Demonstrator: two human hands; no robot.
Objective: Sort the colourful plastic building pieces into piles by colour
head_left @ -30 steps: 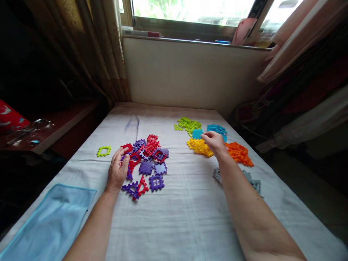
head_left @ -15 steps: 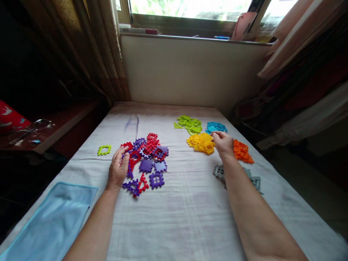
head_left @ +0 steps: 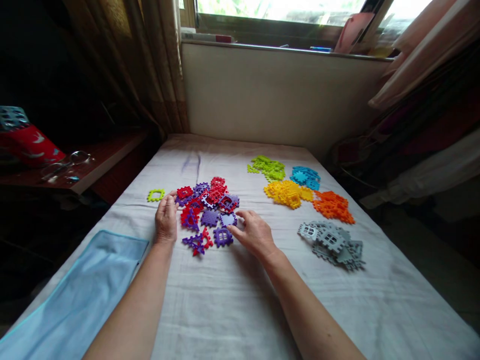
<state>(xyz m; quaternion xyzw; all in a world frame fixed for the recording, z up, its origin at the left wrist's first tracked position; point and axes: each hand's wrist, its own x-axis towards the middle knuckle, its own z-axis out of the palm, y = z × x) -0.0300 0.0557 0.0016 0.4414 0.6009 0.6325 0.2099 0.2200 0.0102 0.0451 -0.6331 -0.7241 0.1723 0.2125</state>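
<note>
Red pieces (head_left: 216,194) and purple pieces (head_left: 209,218) lie mixed in one pile left of the middle of the bed sheet. My left hand (head_left: 167,218) rests upright against the left edge of this pile, its fingers close together; whether they hold anything is hidden. At the right edge, my right hand (head_left: 255,231) has thumb and forefinger apart, with nothing between them, beside a purple window piece (head_left: 223,237). Farther right lie separate heaps: green (head_left: 269,168), blue (head_left: 305,177), yellow (head_left: 284,193), orange (head_left: 333,206) and grey (head_left: 332,240).
One green frame piece (head_left: 155,195) lies alone at the left. A light blue cloth (head_left: 93,280) covers the sheet's left front. Glasses (head_left: 69,164) and a red container (head_left: 32,145) stand on a dark side table (head_left: 112,157). Curtains hang at both sides.
My right hand has moved from the yellow heap to the mixed pile and opened. A yellow piece now lies at that heap's right side. The camera view has shifted slightly.
</note>
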